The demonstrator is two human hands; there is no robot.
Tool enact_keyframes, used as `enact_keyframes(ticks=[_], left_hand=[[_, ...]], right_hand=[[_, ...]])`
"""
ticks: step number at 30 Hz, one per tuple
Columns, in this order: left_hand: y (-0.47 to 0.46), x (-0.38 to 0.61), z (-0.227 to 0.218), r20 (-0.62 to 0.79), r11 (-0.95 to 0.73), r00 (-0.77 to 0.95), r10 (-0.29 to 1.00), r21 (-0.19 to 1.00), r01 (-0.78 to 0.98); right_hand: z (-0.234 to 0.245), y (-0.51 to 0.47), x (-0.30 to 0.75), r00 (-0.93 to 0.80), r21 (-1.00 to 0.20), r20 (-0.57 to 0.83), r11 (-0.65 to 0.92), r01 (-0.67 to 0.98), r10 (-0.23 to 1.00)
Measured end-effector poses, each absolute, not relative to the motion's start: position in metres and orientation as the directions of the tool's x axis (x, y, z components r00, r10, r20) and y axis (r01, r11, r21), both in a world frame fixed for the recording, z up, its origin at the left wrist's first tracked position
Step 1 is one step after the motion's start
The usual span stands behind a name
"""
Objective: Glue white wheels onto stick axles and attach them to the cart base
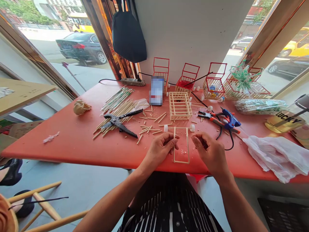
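Note:
My left hand pinches the left side of a small wooden stick frame, held over the front of the red table. Across the frame's far end runs a stick axle with a white wheel at each end. To the right of the frame, my right hand is closed with thumb against fingers, apart from the frame; whatever it might hold is hidden or too small to name. Just beyond the wheels stands a slatted wooden stick box. Short cut sticks lie scattered left of the frame.
Black-handled cutters rest on long sticks at left. Pliers and a blue glue gun lie at right, near a white plastic bag. A phone and red-framed stick carts stand at the back of the table.

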State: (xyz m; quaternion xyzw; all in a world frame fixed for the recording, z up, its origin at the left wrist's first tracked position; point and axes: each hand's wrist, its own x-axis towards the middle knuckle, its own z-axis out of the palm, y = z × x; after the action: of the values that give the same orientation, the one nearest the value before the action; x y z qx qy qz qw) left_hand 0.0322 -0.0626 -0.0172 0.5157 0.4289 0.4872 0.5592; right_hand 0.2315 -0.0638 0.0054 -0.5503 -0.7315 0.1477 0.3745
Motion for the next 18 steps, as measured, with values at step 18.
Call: enact_keyframes(ticks=[18], left_hand=[[-0.068, 0.032, -0.024, 0.013, 0.014, 0.177, 0.984, 0.988, -0.152]], right_hand=[[0.037, 0.021, 0.383, 0.338, -0.129, 0.068, -0.328, 0.936, 0.939]])
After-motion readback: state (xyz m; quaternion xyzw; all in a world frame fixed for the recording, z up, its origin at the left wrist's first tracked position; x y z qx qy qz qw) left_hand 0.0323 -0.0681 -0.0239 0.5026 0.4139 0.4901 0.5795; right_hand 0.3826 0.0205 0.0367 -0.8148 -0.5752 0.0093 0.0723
